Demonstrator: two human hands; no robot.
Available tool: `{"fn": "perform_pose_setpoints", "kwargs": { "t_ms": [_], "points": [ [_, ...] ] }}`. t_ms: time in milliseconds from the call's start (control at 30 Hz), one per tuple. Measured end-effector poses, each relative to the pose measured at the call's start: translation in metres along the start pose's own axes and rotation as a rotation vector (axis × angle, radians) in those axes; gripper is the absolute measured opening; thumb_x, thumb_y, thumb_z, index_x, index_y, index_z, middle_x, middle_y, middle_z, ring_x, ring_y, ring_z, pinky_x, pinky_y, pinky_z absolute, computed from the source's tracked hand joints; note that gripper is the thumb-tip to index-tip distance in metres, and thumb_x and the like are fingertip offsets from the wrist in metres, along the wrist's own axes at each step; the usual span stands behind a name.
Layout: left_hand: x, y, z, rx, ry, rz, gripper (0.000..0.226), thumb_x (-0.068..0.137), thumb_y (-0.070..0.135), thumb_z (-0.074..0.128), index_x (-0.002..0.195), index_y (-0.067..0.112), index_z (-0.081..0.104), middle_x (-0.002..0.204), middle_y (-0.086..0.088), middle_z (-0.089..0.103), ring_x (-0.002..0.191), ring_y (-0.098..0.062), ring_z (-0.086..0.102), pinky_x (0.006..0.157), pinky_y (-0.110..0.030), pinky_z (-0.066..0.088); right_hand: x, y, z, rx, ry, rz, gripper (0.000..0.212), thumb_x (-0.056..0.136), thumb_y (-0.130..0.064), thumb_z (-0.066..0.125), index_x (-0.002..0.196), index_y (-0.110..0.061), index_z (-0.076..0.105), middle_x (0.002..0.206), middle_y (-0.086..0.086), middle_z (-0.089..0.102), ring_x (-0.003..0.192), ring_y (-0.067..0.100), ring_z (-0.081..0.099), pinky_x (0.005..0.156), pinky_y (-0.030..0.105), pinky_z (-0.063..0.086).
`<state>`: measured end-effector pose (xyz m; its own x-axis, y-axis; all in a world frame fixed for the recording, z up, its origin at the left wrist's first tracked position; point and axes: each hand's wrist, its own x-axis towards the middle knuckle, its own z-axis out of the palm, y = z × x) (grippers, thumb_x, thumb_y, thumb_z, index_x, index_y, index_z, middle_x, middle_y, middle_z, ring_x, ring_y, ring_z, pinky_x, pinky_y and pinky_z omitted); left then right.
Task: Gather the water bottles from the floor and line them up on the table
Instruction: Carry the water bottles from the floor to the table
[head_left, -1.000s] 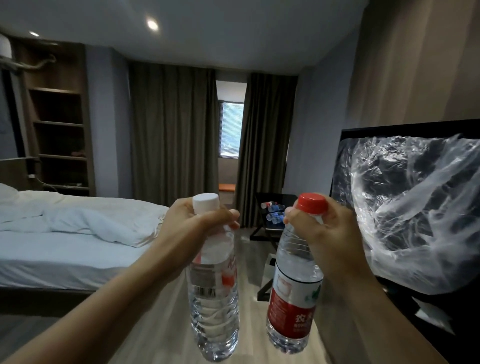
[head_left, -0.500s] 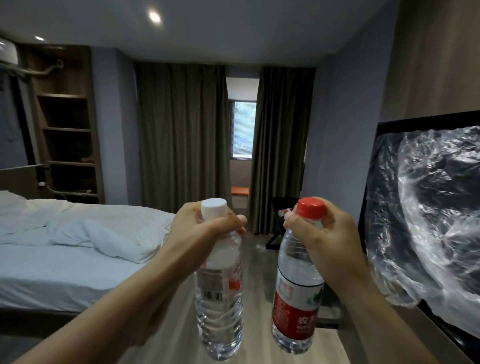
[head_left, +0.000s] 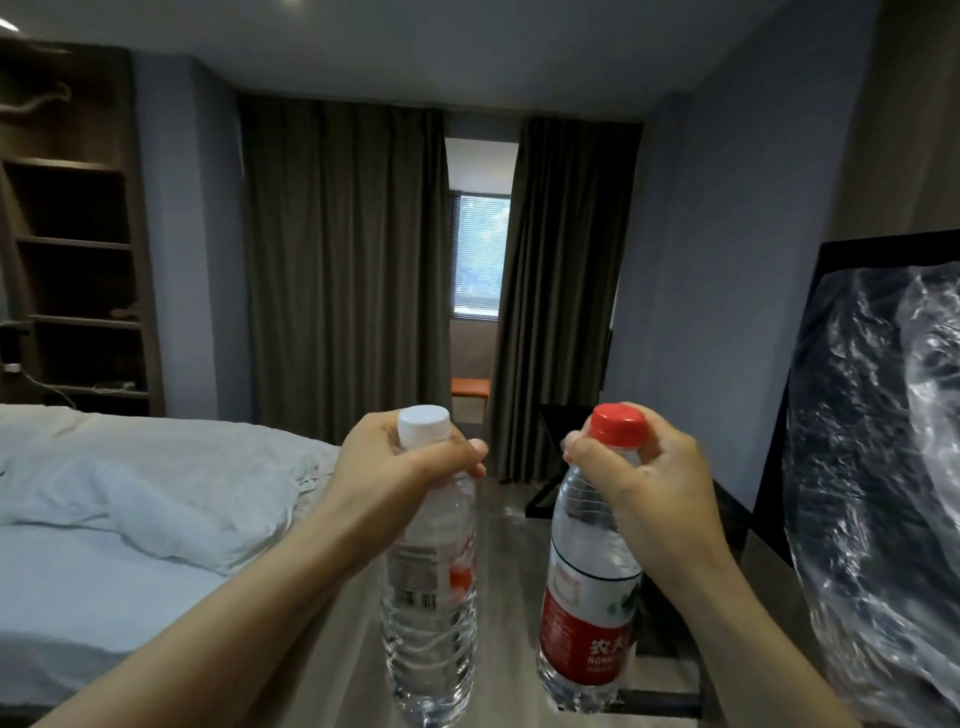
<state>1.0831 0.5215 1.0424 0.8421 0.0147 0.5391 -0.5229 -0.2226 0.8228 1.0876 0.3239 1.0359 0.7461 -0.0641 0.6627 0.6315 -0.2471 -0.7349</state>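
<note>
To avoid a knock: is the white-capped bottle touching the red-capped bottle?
Apart. The head view shows a plain gap, with floor behind it, between the white-capped bottle in the left hand and the red-capped bottle in the right hand.

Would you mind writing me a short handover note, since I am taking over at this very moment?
Left hand: grips the white-capped bottle by its neck.
Right hand: grips the red-capped bottle by its neck.
Both bottles hang upright in the air, apart, above the floor.
Done: these two are off the floor.
Left: carry them to the dark table ahead by the curtain and stand them in line. The right hand hides most of the tabletop, so what is on it cannot be seen. No floor bottles are in view, so check for more.
</note>
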Motion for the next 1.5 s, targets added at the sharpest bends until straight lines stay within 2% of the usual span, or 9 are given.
{"fn": "perform_pose_setpoints", "kwargs": {
  "t_ms": [233,433,667,767,900,1067,1200,1367,1500],
  "points": [
    [0.118,-0.072,-0.021,-0.032,-0.053,-0.002,0.024,0.064,0.031,0.069,0.06,0.008,0.07,0.069,-0.013,0.07,0.061,-0.011,0.064,0.055,-0.018,0.05,0.088,0.069,0.054,-0.041,0.074,0.049,0.014,0.078,-0.025,0.068,0.074,-0.013,0.062,0.077,0.013,0.069,0.071,0.026,0.067,0.062,0.034,0.057],
    [0.203,-0.136,-0.014,-0.026,-0.076,-0.03,0.021,0.069,0.026,0.076,0.06,0.007,0.07,0.068,-0.011,0.07,0.061,-0.01,0.063,0.055,-0.018,0.049,0.156,0.134,0.083,-0.125,0.108,0.041,0.014,0.081,-0.018,0.069,0.072,-0.01,0.061,0.071,0.009,0.066,0.067,0.021,0.064,0.055,0.014,0.05],
    [0.303,-0.202,0.007,0.001,-0.072,-0.024,0.021,0.07,0.029,0.074,0.062,0.011,0.071,0.071,-0.008,0.072,0.069,-0.018,0.068,0.057,-0.018,0.051,0.241,0.211,0.104,-0.088,0.106,0.052,0.02,0.076,-0.027,0.066,0.072,-0.008,0.059,0.071,0.014,0.066,0.07,0.028,0.066,0.059,0.028,0.055],
    [0.346,-0.223,0.019,0.004,-0.071,-0.039,0.02,0.073,0.027,0.075,0.062,0.011,0.07,0.071,-0.007,0.072,0.069,-0.018,0.068,0.057,-0.017,0.052,0.282,0.244,0.111,-0.089,0.11,0.054,0.017,0.079,-0.018,0.068,0.071,-0.007,0.058,0.069,0.014,0.063,0.067,0.025,0.065,0.055,0.019,0.051],
    [0.399,-0.252,0.031,0.024,-0.076,-0.046,0.02,0.075,0.027,0.075,0.062,0.012,0.069,0.072,-0.01,0.072,0.073,-0.022,0.068,0.066,-0.031,0.054,0.33,0.281,0.121,-0.117,0.107,0.046,0.015,0.079,-0.015,0.068,0.069,-0.009,0.059,0.065,0.009,0.062,0.058,0.012,0.06,0.05,0.01,0.046],
    [0.464,-0.3,0.045,-0.002,-0.091,-0.062,0.018,0.076,0.019,0.072,0.061,0.01,0.07,0.069,-0.009,0.072,0.066,-0.018,0.067,0.062,-0.025,0.051,0.384,0.336,0.137,-0.15,0.123,0.066,0.017,0.08,-0.017,0.069,0.07,-0.007,0.059,0.067,0.011,0.063,0.067,0.024,0.062,0.053,0.017,0.047],
    [0.519,-0.345,0.053,-0.026,-0.117,-0.059,0.018,0.077,0.018,0.072,0.062,0.009,0.069,0.069,-0.008,0.072,0.067,-0.018,0.068,0.057,-0.019,0.051,0.428,0.382,0.153,-0.193,0.132,0.102,0.018,0.079,-0.02,0.068,0.071,-0.007,0.058,0.068,0.014,0.062,0.068,0.03,0.063,0.059,0.035,0.053],
    [0.596,-0.4,0.054,-0.077,-0.16,-0.071,0.019,0.076,0.02,0.073,0.061,0.01,0.07,0.069,-0.007,0.072,0.063,-0.011,0.065,0.056,-0.017,0.051,0.488,0.433,0.182,-0.239,0.186,0.113,0.017,0.079,-0.02,0.069,0.069,-0.01,0.058,0.062,0.005,0.061,0.056,0.009,0.058,0.051,0.012,0.044],
    [0.658,-0.44,0.058,-0.095,-0.195,-0.075,0.018,0.075,0.02,0.074,0.063,0.007,0.07,0.069,-0.009,0.072,0.061,-0.009,0.065,0.056,-0.016,0.05,0.535,0.474,0.203,-0.273,0.21,0.172,0.019,0.08,-0.024,0.069,0.073,-0.009,0.059,0.069,0.009,0.062,0.06,0.016,0.06,0.052,0.014,0.045]
  ]
}}
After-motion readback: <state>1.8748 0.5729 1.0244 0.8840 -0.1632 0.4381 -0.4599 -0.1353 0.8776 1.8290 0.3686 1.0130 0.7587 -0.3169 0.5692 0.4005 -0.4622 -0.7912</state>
